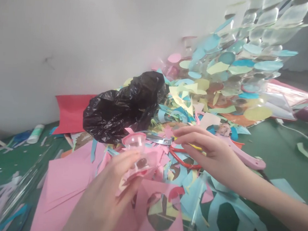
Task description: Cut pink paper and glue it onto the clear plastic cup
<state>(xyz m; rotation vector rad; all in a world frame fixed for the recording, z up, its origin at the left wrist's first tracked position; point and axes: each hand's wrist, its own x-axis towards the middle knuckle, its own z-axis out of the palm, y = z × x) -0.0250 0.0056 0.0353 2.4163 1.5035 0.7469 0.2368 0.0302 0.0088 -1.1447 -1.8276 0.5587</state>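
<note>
My left hand (105,188) is closed around a small clear plastic cup (135,141) with a pink rim. Crumpled pink paper and clear plastic (146,164) are bunched at the same fingers. My right hand (207,146) hovers over a pair of scissors (184,160) with red handles, its fingers stretched out and slightly bent. Whether the fingertips touch the scissors I cannot tell. The metal blades point left, towards the cup. Beneath both hands lie cut scraps, among them a pink sheet (142,214) with a large hole.
A black plastic bag (122,107) lies behind the hands, against the wall. Many clear cups with coloured paper discs (226,57) are stacked at the back right. Pink sheets (63,179) lie left, blue cut-out sheets (215,213) right. A pink-handled tool (246,156) is beside my right wrist.
</note>
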